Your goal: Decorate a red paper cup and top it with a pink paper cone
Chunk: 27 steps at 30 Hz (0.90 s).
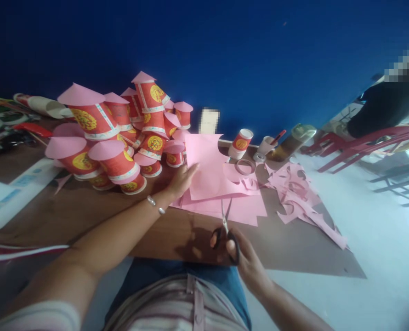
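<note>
My left hand (pixel 184 180) grips the left edge of a pink paper sheet (pixel 207 170), thumb on top. Round bites are cut out of the sheet's right side. In my right hand (pixel 246 257) is a pair of scissors (pixel 224 223) with black handles, its blades apart and pointing toward the sheet's lower edge. More pink sheets (pixel 249 211) lie flat on the brown table beneath. To the left of my left hand stands a pile of red paper cups (pixel 154 143) with gold patterns, many wearing pink paper cones (pixel 82 94).
Pink paper scraps (pixel 294 188) cover the table's right part. A tape roll (pixel 246 167), an upright red cup (pixel 242 141), a white cup with a red pen (pixel 265 145) and a bottle (pixel 294 140) stand behind. A red plastic chair (pixel 363 142) with a person is at far right.
</note>
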Motion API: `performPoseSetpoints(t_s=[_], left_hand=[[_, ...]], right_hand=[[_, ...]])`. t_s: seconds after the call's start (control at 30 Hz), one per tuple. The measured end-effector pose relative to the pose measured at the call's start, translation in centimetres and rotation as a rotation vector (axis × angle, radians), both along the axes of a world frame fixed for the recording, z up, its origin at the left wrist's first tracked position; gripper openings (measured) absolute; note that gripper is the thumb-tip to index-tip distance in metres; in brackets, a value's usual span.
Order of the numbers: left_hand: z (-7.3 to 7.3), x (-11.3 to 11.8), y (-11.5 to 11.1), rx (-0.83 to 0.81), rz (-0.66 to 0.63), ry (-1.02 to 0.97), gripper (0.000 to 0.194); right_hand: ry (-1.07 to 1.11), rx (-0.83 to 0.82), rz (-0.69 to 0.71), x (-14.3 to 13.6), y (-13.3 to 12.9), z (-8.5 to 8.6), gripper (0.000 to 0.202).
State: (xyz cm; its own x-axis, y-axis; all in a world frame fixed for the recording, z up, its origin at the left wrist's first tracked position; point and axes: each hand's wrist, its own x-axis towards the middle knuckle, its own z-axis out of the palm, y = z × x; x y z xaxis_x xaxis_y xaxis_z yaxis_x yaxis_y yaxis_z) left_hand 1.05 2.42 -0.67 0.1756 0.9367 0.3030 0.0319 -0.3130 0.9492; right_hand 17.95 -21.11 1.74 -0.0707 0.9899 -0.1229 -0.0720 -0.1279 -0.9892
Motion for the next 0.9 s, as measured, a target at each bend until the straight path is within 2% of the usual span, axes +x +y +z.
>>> performPoseSetpoints(t_s=[0.1,0.2,0.37,0.57,0.9], left_hand=[[0.5,0.4,-0.8,-0.054,-0.070,-0.063,0.045],[1.2,0.9,-1.5,0.001,-0.100,-0.082,0.044],[1.8,1.3,-2.5,0.065,-0.051,-0.061,0.045],[2.4,1.3,-3.6,0.092,-0.065,-0.046,0.042],[2.7,1.2,-3.9,0.077,-0.043,-0.013,0.041]], right_hand=[[0.001,-0.006,-0.010,-1.2,-0.5,-0.3,0.058],[-0.021,0.009,-0.082,-1.8,0.1,-0.8,0.056],[-0.042,0.093,-0.197,-2.4,1.9,-1.9,0.055],[-0.105,0.167,-0.298,-2.4,3.9,-2.3,0.050],[-0.131,0.167,-0.369,-2.5,4.5,-2.4,0.050]])
